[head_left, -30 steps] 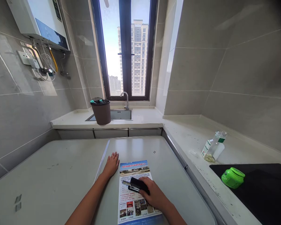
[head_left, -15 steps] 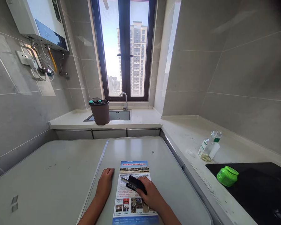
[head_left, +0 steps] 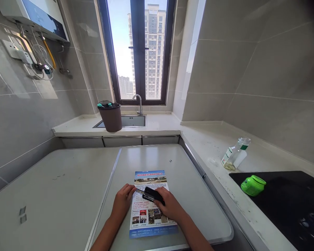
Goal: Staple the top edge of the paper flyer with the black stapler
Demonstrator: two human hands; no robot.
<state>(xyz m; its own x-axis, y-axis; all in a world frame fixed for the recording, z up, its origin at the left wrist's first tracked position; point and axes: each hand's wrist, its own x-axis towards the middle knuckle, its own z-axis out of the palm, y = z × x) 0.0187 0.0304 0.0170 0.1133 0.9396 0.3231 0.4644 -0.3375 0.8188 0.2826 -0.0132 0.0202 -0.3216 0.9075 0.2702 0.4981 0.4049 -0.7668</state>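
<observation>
A black stapler (head_left: 154, 194) lies in my right hand (head_left: 167, 204), fingers and thumb closed round its rear. Its top is lifted away from the metal staple channel, which points left. My left hand (head_left: 123, 198) has its fingers pressed together at the front end of that channel. Whether they pinch the stapler or something small is too fine to make out. Under the stapler is a printed flyer (head_left: 149, 232) with a blue heading, building picture, red text and small photos, lying flat on the light tabletop (head_left: 146, 157).
To the right, a clear glass jar (head_left: 235, 155) and a green jar (head_left: 253, 185) stand by the black cooktop (head_left: 279, 195). A brown bin (head_left: 110, 118) stands at the sink (head_left: 133, 121) under the window. Small staple-like bits (head_left: 170, 160) lie on the tabletop.
My left hand has moved right, from beside the flyer to the stapler's front end. My right hand keeps hold of the stapler. The view has tilted down slightly.
</observation>
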